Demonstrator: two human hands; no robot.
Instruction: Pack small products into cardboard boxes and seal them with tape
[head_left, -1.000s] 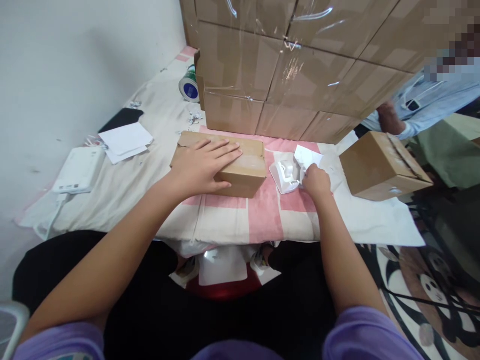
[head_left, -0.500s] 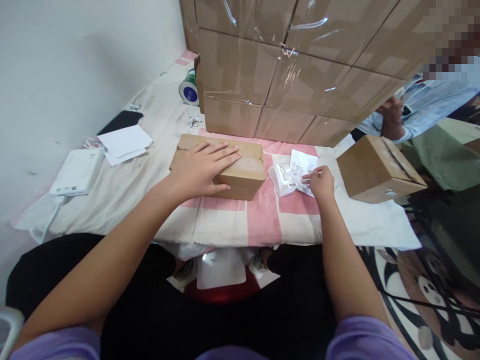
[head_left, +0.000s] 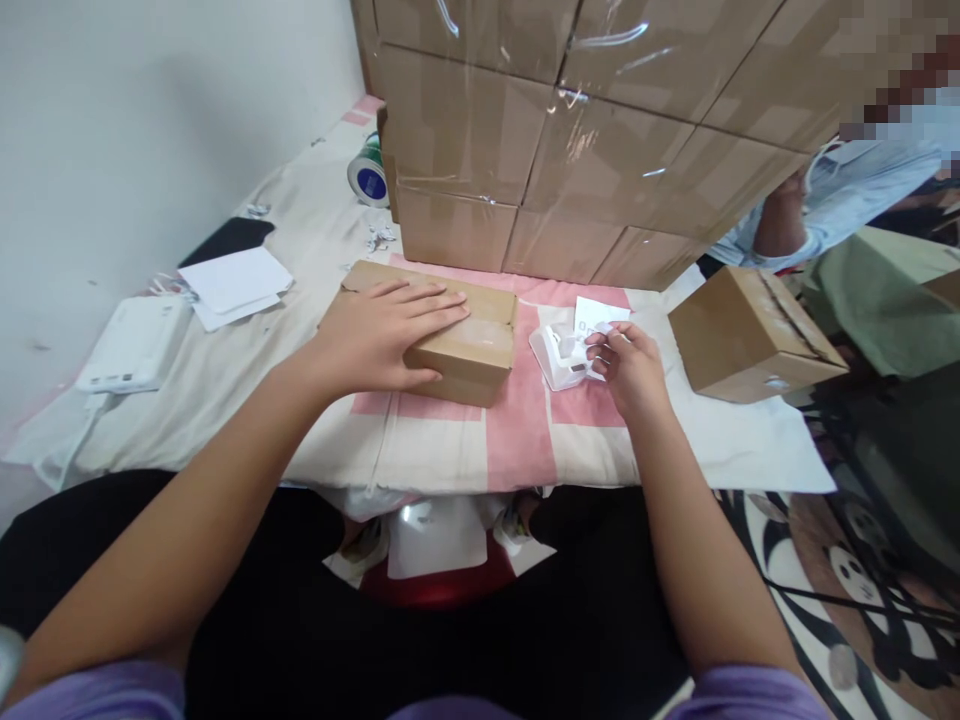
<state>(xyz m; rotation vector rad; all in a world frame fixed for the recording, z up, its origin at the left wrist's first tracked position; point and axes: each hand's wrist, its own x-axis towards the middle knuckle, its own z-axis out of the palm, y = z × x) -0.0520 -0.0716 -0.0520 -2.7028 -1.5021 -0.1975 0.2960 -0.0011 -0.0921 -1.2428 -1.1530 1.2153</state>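
My left hand lies flat, fingers spread, on top of a closed cardboard box with tape over its lid. To the right of that box is a white plastic device, beside a white printed sheet with small line drawings. My right hand hovers over the sheet and the device's right edge, its thumb and fingers curled into a pinch. A small pale piece shows at the fingertips, too small to name. The hand covers the lower part of the sheet.
A wall of film-wrapped cardboard boxes rises at the back. Another box stands at right, near a person in a light blue sleeve. At left are a white power bank with a cable, white papers and a tape roll.
My right hand has shifted slightly left and up over the sheet, turning so its fingertips show more. My left hand stays flat on the box. The whole view has shifted a little.
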